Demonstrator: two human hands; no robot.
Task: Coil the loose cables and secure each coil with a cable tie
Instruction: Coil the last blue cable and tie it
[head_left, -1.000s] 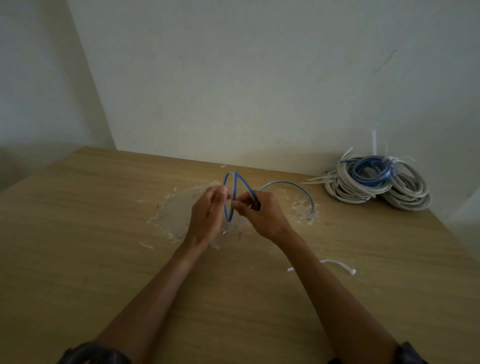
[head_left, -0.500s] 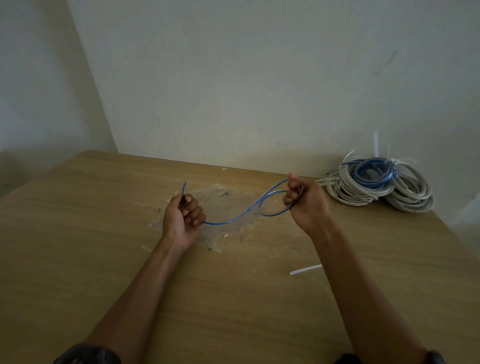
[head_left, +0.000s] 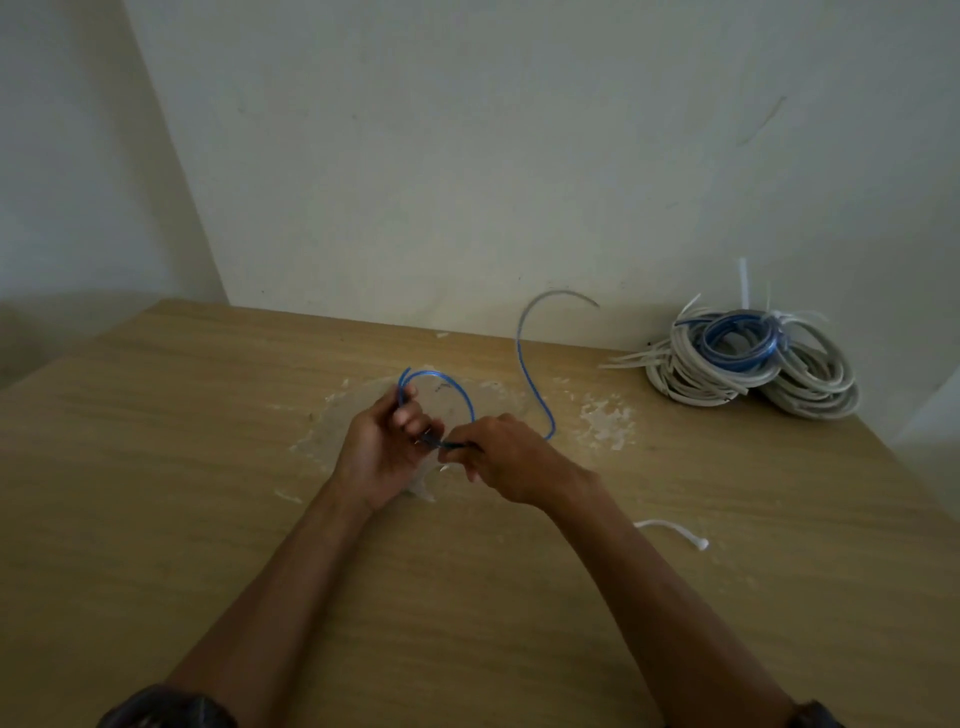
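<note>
**The loose end could spring away**

I hold the blue cable (head_left: 521, 358) just above the surface (head_left: 208, 467), out in front of me. The fingers of my left hand (head_left: 387, 447) are curled tight round one small loop. The fingers of my right hand (head_left: 511, 457) pinch the cable right next to them, on a dark bit too small for me to make out. The rest of the cable sticks up past my right hand and bends over in the air. Nothing holds it.

I think that long end is the trouble. The cable looks springy. If I loosen my left fingers to take the next loop, the first loop could pop open. If I pull the loops too small, the cable may twist. The swinging end could also catch on the pile of coils (head_left: 753, 364) at the back.

The white cable tie (head_left: 675, 530) lies on the surface near my right arm. To pick it up I must let go with one hand, and the coil may fall apart then.
</note>
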